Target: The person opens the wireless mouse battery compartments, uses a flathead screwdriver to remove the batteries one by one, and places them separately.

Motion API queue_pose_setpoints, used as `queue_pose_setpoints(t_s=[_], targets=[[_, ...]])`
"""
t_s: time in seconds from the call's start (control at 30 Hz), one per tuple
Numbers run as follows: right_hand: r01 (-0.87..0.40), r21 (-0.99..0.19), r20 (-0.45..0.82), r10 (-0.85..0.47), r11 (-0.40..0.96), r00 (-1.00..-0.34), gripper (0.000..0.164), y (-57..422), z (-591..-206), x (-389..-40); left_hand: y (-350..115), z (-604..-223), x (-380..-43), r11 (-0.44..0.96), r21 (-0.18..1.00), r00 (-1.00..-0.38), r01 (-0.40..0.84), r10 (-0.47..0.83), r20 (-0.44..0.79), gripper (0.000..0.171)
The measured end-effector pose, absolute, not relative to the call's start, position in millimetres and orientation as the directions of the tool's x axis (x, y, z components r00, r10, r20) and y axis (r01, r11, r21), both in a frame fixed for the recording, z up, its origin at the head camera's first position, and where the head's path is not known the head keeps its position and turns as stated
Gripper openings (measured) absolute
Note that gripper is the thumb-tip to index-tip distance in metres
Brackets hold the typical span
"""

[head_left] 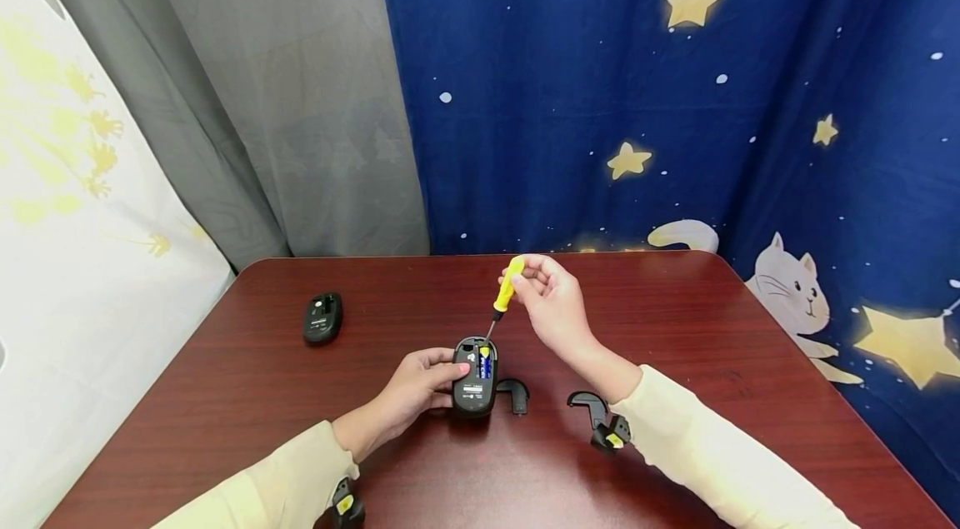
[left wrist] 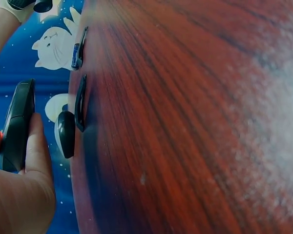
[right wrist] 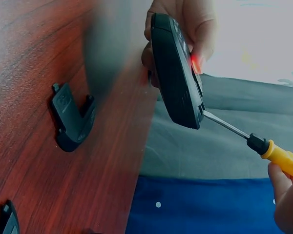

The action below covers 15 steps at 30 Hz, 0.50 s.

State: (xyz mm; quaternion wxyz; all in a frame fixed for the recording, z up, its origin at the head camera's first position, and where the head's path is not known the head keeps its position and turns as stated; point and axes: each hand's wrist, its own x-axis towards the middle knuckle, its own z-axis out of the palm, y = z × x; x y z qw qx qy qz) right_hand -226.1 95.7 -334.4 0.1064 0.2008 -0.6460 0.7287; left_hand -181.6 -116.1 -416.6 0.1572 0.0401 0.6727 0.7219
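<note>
My left hand (head_left: 420, 383) grips a black computer mouse (head_left: 472, 396), its underside facing up and tilted toward me. A blue battery (head_left: 486, 366) lies in its uncovered battery slot. In my right hand (head_left: 555, 304) is a screwdriver with a yellow handle (head_left: 507, 286), pinched between thumb and fingers. Its metal shaft (right wrist: 227, 124) slants down, and the tip meets the slot's upper end by the battery. From the left wrist view, the mouse (left wrist: 17, 129) stands between thumb and fingers, above the table. The right wrist view shows a red glow under the left thumb.
Beside the held mouse lies a curved black battery cover (head_left: 517, 396); a second cover (head_left: 588, 404) is near my right wrist. Another mouse (head_left: 323, 318) lies underside up at the far left. A dark rounded object (left wrist: 65, 134) shows in the left wrist view. Curtains hang behind the table (head_left: 240, 396).
</note>
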Motion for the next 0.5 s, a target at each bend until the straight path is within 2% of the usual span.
queue_pose_setpoints(t_s=[0.3,0.5], targets=[[-0.586,-0.809,0.583,-0.209,-0.056,-0.785,0.022,95.0,-339.0,-212.7,-116.5,-415.3,-182.1,-0.035,0.985,-0.948,-0.168,0.281,-0.151,0.044],[-0.67,-0.741,0.651,-0.278,-0.032,-0.707,0.019,92.7,-326.3,-194.4,-117.0,-417.4,-182.1,-0.021,0.984,-0.948,-0.175,0.272,-0.163,0.043]])
